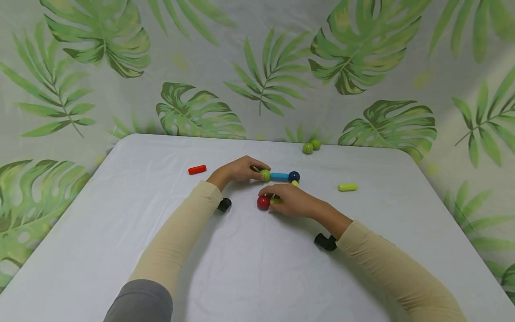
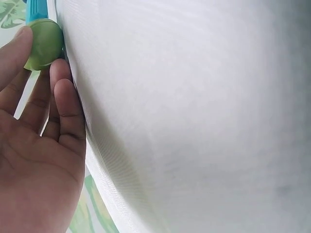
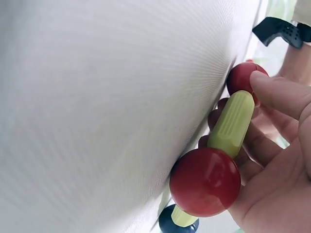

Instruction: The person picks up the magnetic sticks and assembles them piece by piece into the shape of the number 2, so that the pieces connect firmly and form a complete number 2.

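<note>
My left hand (image 1: pixel 241 170) pinches a light green ball (image 1: pixel 265 175) between thumb and fingers. A blue rod (image 1: pixel 279 176) runs from that ball to a dark blue ball (image 1: pixel 294 176). From the dark blue ball a yellow-green rod (image 1: pixel 295 183) leads down behind my right hand (image 1: pixel 295 201). In the right wrist view, a nearer red ball (image 3: pixel 205 182) and a farther red ball (image 3: pixel 243 80) sit at either end of another yellow-green rod (image 3: pixel 232 124). My right thumb and fingers grip the farther one. In the head view, my hand hides the nearer red ball.
A loose red rod (image 1: pixel 197 170) lies at the left on the white table (image 1: pixel 249 268). Two green balls (image 1: pixel 311 146) sit near the back edge, and a loose yellow-green rod (image 1: pixel 348 187) lies to the right. A leaf-patterned cloth (image 1: pixel 265 76) hangs behind.
</note>
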`<move>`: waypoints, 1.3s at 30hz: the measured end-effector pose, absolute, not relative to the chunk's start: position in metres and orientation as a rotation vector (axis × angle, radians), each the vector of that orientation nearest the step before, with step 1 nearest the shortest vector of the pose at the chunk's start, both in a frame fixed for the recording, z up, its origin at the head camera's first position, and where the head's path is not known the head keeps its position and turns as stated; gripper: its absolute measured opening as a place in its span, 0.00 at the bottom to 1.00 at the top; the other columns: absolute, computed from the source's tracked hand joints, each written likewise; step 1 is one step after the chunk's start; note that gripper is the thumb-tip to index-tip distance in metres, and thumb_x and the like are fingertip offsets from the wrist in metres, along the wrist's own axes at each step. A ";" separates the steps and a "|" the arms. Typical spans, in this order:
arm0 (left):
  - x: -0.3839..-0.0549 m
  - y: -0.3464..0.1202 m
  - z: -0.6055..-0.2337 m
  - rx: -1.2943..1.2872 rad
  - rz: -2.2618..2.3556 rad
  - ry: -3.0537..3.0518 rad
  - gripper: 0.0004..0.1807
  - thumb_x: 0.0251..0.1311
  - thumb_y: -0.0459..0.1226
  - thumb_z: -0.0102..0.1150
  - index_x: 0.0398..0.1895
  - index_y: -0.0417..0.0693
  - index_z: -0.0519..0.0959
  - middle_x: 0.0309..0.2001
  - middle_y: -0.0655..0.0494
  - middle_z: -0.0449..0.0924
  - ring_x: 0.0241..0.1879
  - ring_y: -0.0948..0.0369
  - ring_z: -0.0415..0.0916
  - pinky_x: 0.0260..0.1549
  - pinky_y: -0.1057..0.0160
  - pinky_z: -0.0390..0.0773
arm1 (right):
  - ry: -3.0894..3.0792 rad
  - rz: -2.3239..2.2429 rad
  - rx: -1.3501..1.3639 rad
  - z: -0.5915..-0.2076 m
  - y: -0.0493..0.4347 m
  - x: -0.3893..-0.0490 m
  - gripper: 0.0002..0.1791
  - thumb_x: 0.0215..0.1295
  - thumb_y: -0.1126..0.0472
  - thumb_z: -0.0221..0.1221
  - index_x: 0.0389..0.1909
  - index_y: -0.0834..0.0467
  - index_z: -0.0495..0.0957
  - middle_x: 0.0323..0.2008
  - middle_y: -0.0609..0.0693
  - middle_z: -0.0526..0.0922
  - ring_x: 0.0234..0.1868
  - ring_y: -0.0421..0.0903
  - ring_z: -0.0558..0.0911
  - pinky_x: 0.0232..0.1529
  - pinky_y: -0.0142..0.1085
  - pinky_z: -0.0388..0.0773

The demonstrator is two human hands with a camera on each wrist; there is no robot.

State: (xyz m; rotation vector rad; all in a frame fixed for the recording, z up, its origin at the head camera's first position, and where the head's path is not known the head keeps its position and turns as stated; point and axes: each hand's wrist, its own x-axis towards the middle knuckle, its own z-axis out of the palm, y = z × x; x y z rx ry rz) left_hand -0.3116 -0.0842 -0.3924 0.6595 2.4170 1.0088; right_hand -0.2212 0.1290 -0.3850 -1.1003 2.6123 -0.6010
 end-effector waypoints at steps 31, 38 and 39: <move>-0.313 -0.083 -0.394 0.647 0.978 2.414 0.24 0.66 0.41 0.61 0.66 0.57 0.76 0.68 0.54 0.73 0.67 0.53 0.68 0.69 0.51 0.67 | 2.764 -0.800 -0.984 -0.376 0.226 -0.198 0.22 0.64 0.68 0.63 0.60 0.60 0.76 0.53 0.57 0.83 0.50 0.54 0.82 0.50 0.50 0.82; -0.311 -0.084 -0.391 0.663 0.989 2.420 0.25 0.66 0.40 0.61 0.66 0.54 0.75 0.69 0.53 0.73 0.67 0.52 0.69 0.69 0.52 0.68 | 2.742 -0.788 -0.998 -0.381 0.218 -0.200 0.22 0.63 0.67 0.64 0.59 0.60 0.77 0.51 0.55 0.83 0.47 0.50 0.82 0.49 0.46 0.82; -0.310 -0.084 -0.391 0.664 0.985 2.423 0.25 0.66 0.40 0.60 0.67 0.54 0.75 0.69 0.53 0.73 0.67 0.52 0.69 0.69 0.52 0.67 | 2.736 -0.779 -0.992 -0.382 0.217 -0.200 0.23 0.63 0.66 0.64 0.60 0.59 0.77 0.51 0.54 0.83 0.47 0.49 0.82 0.48 0.45 0.82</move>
